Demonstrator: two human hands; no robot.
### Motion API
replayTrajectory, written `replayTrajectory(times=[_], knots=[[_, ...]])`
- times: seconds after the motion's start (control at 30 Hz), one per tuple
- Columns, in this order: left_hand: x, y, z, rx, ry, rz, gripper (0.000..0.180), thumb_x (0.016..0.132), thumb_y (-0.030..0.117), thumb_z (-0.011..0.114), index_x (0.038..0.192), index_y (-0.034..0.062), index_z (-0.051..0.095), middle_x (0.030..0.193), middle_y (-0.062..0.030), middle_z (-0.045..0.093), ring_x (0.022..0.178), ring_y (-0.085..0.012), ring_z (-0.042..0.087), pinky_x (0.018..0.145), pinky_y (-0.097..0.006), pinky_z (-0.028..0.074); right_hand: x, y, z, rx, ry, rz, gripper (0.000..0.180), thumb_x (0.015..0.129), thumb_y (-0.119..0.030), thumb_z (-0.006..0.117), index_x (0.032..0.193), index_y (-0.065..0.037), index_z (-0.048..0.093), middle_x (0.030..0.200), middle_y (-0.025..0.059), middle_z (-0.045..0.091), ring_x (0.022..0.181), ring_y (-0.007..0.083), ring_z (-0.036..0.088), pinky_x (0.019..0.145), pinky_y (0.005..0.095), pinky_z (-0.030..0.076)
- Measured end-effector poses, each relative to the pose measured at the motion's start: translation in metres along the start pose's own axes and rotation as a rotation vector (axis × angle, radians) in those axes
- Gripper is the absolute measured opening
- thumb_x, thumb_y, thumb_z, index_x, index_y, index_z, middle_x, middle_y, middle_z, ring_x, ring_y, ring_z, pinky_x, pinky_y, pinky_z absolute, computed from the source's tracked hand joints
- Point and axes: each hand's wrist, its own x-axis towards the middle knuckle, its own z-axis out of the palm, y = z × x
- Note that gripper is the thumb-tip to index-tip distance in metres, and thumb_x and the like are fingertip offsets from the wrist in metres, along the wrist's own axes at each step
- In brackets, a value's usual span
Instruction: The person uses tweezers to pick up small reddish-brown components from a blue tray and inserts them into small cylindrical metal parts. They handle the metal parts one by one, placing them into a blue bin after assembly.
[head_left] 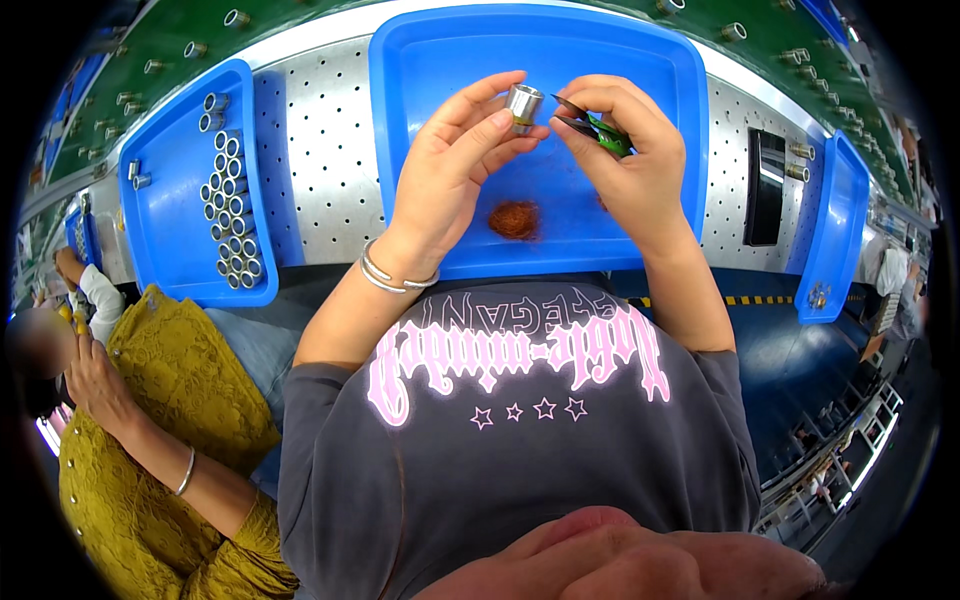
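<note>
My left hand (445, 160) grips a short shiny metal sleeve (524, 103) between thumb and fingers, its round open end tilted up. A yellowish band shows near the lower end of the sleeve. Close by on the right, my right hand (630, 140) is closed on small green-handled snips (608, 136). Their two dark pointed tips stand apart and face the sleeve without touching it. Both hands are above a large blue tray (420, 50). In it, below the hands, lies a tangled clump of copper-coloured fine wire (513, 220).
A blue tray (165, 240) at left holds many metal sleeves (235, 205). At right, a dark phone-like slab (766, 190) lies on the perforated metal table (325, 150), beside another blue tray (840, 190). Beyond, a green belt (300, 25) carries sleeves. A co-worker's hand (100, 385) is at left.
</note>
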Motion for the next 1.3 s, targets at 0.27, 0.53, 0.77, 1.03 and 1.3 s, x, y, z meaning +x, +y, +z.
replayTrajectory(times=[0.27,0.53,0.77,1.03,1.3], knots=[[-0.001,-0.001,0.001,-0.091,-0.04,-0.086,0.04,0.088,0.008,0.053,0.127,0.0011,0.043,0.107,-0.0122,0.059,0.094,-0.0201,0.061,0.085,-0.028,0.048,-0.002,-0.001,0.002,-0.018,0.003,0.054,0.019,0.068,0.005,0.062,0.086,-0.002,0.059,0.088,0.0101,0.065,0.08,0.0249,0.064,0.068,0.0289,0.05],[-0.002,-0.002,0.003,0.019,-0.065,-0.052,0.044,0.083,-0.003,0.056,0.126,-0.0017,0.043,0.109,-0.0144,0.059,0.092,-0.0183,0.062,0.084,-0.027,0.049,-0.003,-0.004,0.004,-0.091,0.013,0.015,0.02,0.069,0.001,0.064,0.088,-0.004,0.06,0.085,0.0083,0.065,0.076,0.025,0.064,0.062,0.0295,0.049],[-0.004,-0.004,0.003,0.12,-0.072,-0.01,0.04,0.085,-0.001,0.053,0.124,-0.0026,0.045,0.107,-0.0127,0.06,0.089,-0.0163,0.062,0.08,-0.026,0.051,-0.006,-0.007,0.003,-0.089,0.004,0.023,0.021,0.068,0.002,0.062,0.087,-0.005,0.06,0.084,0.008,0.065,0.074,0.0247,0.064,0.061,0.0289,0.049],[-0.006,-0.004,0.004,0.227,-0.109,0.041,0.038,0.089,0.002,0.048,0.126,-0.0014,0.045,0.104,-0.0139,0.061,0.088,-0.0178,0.063,0.079,-0.026,0.051,-0.009,-0.006,0.002,-0.09,0.044,-0.066,0.013,0.075,0.005,0.065,0.086,0.0,0.061,0.088,0.0073,0.066,0.067,0.0083,0.057,0.057,0.0198,0.044],[-0.008,-0.001,0.004,0.298,-0.134,0.045,0.036,0.09,0.008,0.048,0.125,-0.0006,0.047,0.099,-0.0137,0.061,0.085,-0.0184,0.063,0.077,-0.027,0.051,-0.009,-0.011,-0.013,-0.033,0.071,0.01,0.024,0.067,0.011,0.062,0.089,-0.001,0.06,0.092,0.0101,0.064,0.079,0.0198,0.063,0.067,0.0266,0.05]])
